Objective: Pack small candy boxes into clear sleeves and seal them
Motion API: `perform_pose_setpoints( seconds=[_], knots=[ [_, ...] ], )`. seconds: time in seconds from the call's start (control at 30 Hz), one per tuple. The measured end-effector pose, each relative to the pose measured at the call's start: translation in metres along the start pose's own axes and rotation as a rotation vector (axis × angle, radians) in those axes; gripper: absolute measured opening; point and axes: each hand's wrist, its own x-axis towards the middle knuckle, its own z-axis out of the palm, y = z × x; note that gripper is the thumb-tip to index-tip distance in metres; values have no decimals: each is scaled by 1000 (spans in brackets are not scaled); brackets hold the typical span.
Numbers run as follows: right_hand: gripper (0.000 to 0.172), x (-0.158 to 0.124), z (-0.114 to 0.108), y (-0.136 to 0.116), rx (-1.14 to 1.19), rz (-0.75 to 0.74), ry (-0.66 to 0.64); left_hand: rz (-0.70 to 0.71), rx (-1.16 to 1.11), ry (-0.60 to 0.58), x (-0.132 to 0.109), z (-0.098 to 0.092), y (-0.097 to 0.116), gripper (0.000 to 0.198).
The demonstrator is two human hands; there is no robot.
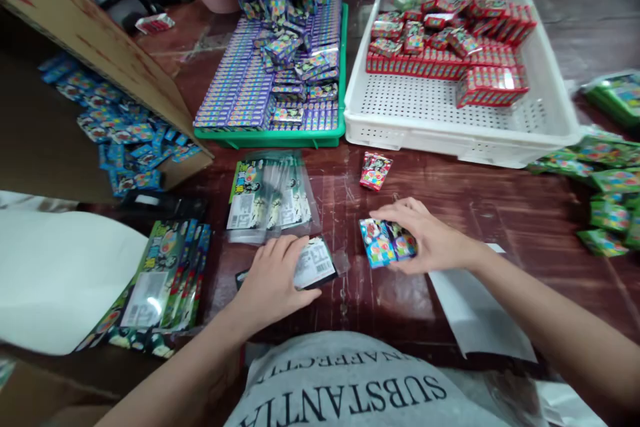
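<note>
My left hand [275,280] rests over a clear pouch with a printed white label [314,263], thumb apart from the fingers; its grip on the pouch is unclear. My right hand [425,237] is closed around a blue box [377,243] and a purple box [401,241], side by side. One red box [375,171] lies above my right hand. Several flat printed pouches [270,193] overlap above my left hand. At the left, a stack of filled pouches [163,273] lies beside a white rounded surface [65,280].
A green tray [344,80] holds purple boxes; a white crate [555,93] holds red boxes. Blue boxes [120,133] lie in a cardboard carton [125,53]. Green packs [610,187] are at the right. White paper [480,313] lies under my right forearm.
</note>
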Motion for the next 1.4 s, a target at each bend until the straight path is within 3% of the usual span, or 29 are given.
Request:
perform_pose_setpoints(
  seconds=[0.13, 0.3, 0.43, 0.53, 0.67, 0.73, 0.8, 0.93, 1.0, 1.23, 1.4],
  knots=[
    [94, 10, 7, -19, 20, -58, -121, 90, -132, 9, -2, 3, -7, 92],
    [88, 28, 19, -32, -151, -11, -26, 123, -196, 74, 6, 13, 1, 92],
    [84, 26, 30, -40, -248, 44, 41, 31, -182, 171, 10, 27, 0, 89],
    [84, 22, 39, -43, -268, 89, 46, 56, -174, 183, 10, 33, -2, 88],
    [97, 16, 44, -38, -194, 7, -82, 176, -151, 111, 11, 34, -4, 88],
    [114, 8, 42, -30, -149, 4, -103, 182, -125, 79, 12, 33, -5, 90],
    [121, -1, 37, -22, -118, 33, -97, 164, -103, 65, 14, 32, -6, 92],
    [85, -7, 31, -12, -63, 38, -113, 181, -93, 48, 20, 32, 0, 95],
    [75, -2, 30, -11, -42, 2, -123, 205, -88, 45, 24, 31, 3, 93],
    [75, 13, 21, -2, -4, -49, -112, 238, -123, 27, 36, 25, 2, 89],
    [77, 18, 33, -18, -66, -12, -29, 178, -97, 84, 39, 33, 17, 87]
  ],
)
